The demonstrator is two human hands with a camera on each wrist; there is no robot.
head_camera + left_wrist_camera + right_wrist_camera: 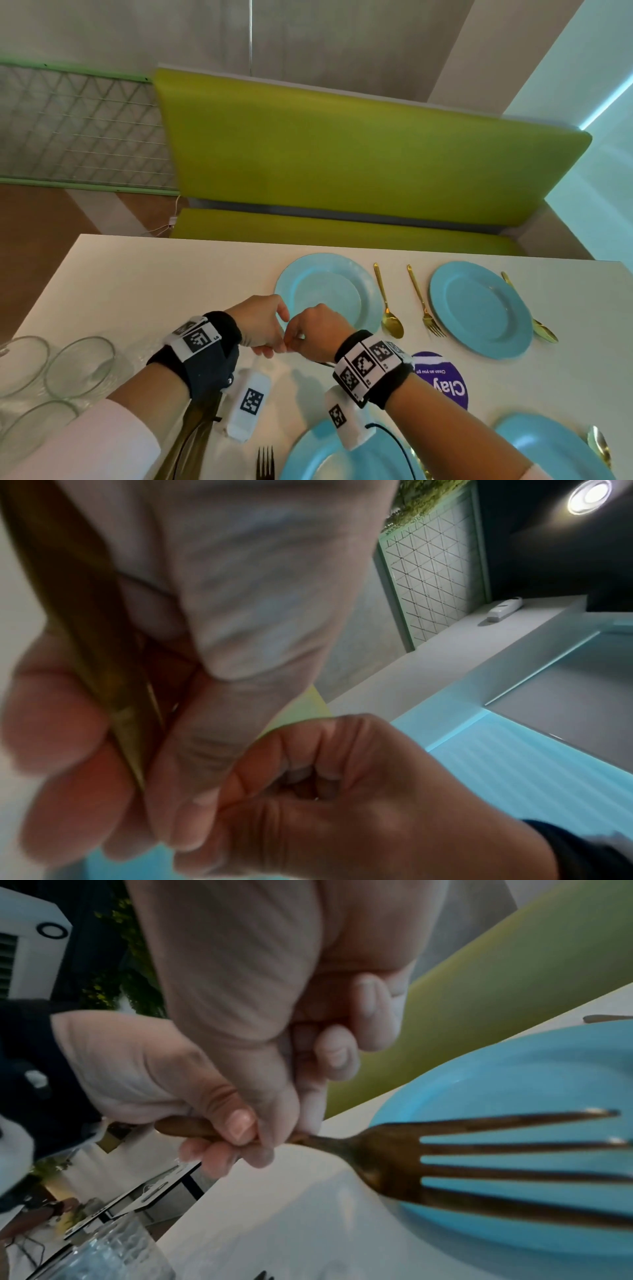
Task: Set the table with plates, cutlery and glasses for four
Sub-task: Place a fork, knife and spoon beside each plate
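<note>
step: fork handover, mid-frame | left hand [143, 1069] pinches gold fork [445, 1164] handle | right hand [274, 1001] curled at its neck | we keep tines level, lay it left of far-left plate [329, 291]

The person is wearing white sleeves [85, 442] on both forearms. Behind the fingers of the left hand [258, 323], a black wrist strap [205, 356] is carrying white blocks [197, 339] printed with square black-and-white codes, and a white camera unit [248, 402] with one more code is hanging under the wrist. Behind the fingers of the right hand [320, 330], a black band [380, 373] is bearing a row of coded blocks, a white unit [344, 419] and a thin black cable [399, 445].
</note>
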